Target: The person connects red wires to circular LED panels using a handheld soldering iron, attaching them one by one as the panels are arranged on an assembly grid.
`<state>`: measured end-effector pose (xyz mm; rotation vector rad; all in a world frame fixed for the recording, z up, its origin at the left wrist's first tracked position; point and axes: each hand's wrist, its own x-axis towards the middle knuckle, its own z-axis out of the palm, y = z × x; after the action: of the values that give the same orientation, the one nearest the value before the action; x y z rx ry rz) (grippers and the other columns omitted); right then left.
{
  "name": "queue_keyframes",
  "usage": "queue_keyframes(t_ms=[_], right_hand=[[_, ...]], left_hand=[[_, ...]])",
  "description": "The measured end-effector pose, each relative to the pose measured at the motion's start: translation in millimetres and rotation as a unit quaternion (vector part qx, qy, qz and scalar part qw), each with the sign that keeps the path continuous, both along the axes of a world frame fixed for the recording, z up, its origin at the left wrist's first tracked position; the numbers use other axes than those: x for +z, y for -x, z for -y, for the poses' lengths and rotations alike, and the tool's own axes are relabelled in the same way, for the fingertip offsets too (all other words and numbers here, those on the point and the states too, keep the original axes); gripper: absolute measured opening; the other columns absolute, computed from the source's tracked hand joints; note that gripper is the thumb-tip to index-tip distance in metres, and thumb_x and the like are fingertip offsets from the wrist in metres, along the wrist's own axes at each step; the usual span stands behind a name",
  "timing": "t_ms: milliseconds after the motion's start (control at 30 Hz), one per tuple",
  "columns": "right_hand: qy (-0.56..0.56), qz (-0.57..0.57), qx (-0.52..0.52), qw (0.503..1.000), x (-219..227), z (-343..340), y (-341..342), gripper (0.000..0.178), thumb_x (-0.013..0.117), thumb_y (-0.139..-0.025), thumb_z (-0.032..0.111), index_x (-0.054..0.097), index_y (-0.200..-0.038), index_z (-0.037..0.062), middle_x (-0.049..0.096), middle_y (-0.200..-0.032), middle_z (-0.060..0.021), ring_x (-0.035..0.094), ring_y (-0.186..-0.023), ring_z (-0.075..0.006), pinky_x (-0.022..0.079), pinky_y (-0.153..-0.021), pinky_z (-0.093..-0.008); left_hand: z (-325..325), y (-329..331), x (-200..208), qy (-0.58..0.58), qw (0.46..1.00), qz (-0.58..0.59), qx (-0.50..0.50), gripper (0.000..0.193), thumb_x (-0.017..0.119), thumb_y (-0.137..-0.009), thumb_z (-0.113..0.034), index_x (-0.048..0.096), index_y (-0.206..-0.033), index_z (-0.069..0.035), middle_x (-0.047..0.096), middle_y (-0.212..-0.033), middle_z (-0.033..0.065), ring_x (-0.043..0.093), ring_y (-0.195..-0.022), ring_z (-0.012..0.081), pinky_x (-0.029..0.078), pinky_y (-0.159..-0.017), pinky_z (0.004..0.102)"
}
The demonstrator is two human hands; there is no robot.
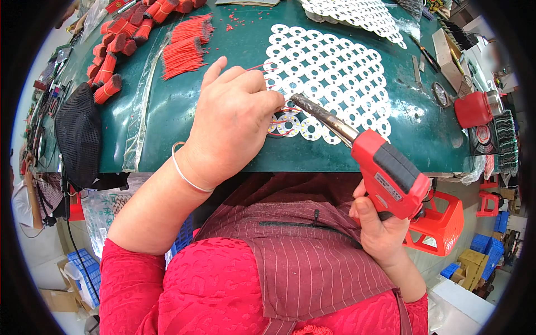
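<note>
My left hand [231, 120] is closed in a pinch over the near left edge of a sheet of round white ring-shaped LED boards [314, 72]. Thin red wires [289, 109] show by its fingertips, partly hidden by the fingers. In my right hand [382, 229] is a red and black soldering gun [385, 173], gripped by its handle. Its dark metal tip [298, 99] points up and left, close beside my left fingertips. A red wire curves over a ring board [288, 126] at the sheet's near corner.
Loose cut red wires [187, 47] lie on the green table [223, 151], near tied red wire bundles [109, 72]. A black mesh cap [78, 134] sits at the left edge. Another board stack [357, 14] is at the back. A red container [473, 110] and pliers [424, 53] are on the right.
</note>
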<state>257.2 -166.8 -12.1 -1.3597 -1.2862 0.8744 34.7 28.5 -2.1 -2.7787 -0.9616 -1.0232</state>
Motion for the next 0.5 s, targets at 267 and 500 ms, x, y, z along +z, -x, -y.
queue_keyframes(t_ms=[267,500], right_hand=[[-0.012,-0.070,-0.063,0.995,13,-10,18,0.021,0.071,-0.091,0.002,0.065,-0.111,-0.0022,0.069,-0.099,-0.0081,0.066,-0.087,-0.0151,0.054,-0.077,-0.0289],[0.007,0.003,0.026,1.000,0,3,-5,0.039,0.070,-0.092,0.002,0.058,-0.129,-0.0022,0.069,-0.116,-0.0130,0.065,-0.095,-0.0150,0.053,-0.083,-0.0286]], left_hand=[[0,-1,0,-0.002,1.000,-0.004,0.002,0.009,0.074,-0.078,-0.006,0.072,-0.079,-0.014,0.055,-0.072,0.0021,0.059,-0.076,0.0241,0.045,-0.097,0.0490],[0,-2,1,-0.003,1.000,-0.002,-0.001,0.009,0.074,-0.078,-0.006,0.072,-0.079,-0.014,0.054,-0.072,0.0026,0.059,-0.075,0.0245,0.046,-0.097,0.0495]])
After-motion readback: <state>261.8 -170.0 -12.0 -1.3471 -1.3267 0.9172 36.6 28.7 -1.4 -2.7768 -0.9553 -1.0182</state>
